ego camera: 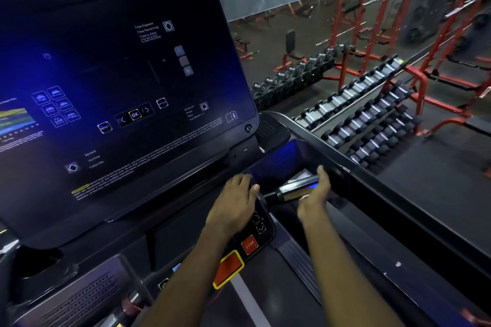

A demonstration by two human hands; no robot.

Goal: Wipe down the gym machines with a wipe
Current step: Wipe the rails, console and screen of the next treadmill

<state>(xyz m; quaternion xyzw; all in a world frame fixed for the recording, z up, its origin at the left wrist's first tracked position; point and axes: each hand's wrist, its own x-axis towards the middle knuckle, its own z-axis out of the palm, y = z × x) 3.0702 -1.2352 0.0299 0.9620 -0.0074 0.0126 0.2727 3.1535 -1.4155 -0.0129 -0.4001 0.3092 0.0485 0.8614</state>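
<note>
I stand at a black treadmill with a large dark console screen. My left hand lies palm down on the control strip just above the red STOP button, fingers stretched toward the side tray; no wipe shows under it. My right hand is held edge-on with straight fingers, right beside the chrome grip of the short handlebar, and holds nothing. A white sheet, possibly a wipe, lies in the tray behind the handlebar, partly hidden.
An orange safety-key pad sits below the STOP button. The treadmill's right side rail runs diagonally. Beyond it stand dumbbell racks and red weight frames in front of a mirror wall.
</note>
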